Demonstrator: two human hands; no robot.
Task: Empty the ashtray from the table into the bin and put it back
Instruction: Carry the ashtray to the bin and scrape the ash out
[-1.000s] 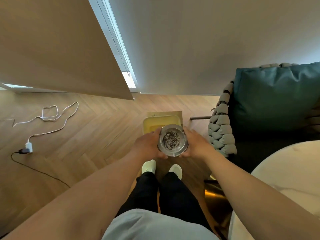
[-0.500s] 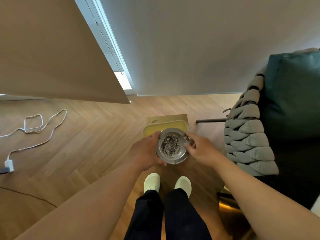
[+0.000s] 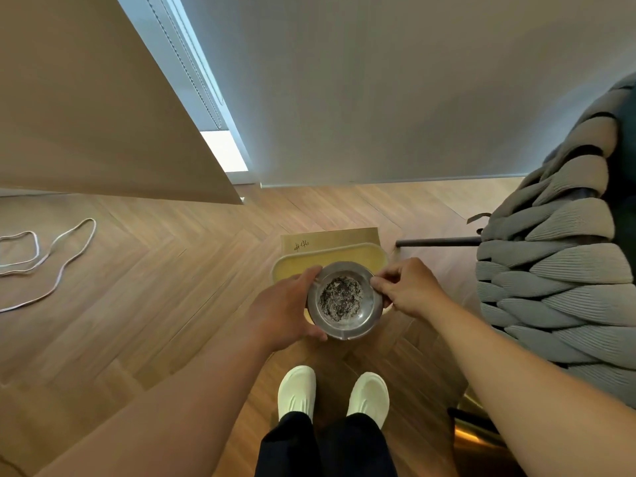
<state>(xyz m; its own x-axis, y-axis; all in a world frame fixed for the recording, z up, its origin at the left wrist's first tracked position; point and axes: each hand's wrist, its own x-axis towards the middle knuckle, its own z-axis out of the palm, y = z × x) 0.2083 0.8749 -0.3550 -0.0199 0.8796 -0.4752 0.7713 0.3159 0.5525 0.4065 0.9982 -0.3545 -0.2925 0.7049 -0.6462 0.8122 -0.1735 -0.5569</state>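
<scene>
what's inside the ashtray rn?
A heap of grey-black ash sits in the ashtray, held over the yellow bin by left hand and right hand. The bowl's bottom under the ash is hidden.

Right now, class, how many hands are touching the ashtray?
2. The left hand cups the left rim of the ashtray; the right hand pinches its right rim.

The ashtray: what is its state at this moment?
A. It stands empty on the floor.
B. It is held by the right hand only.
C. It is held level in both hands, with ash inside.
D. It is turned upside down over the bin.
C. The ashtray sits level between the left hand and the right hand, above the yellow bin, with grey ash in its bowl.
</scene>
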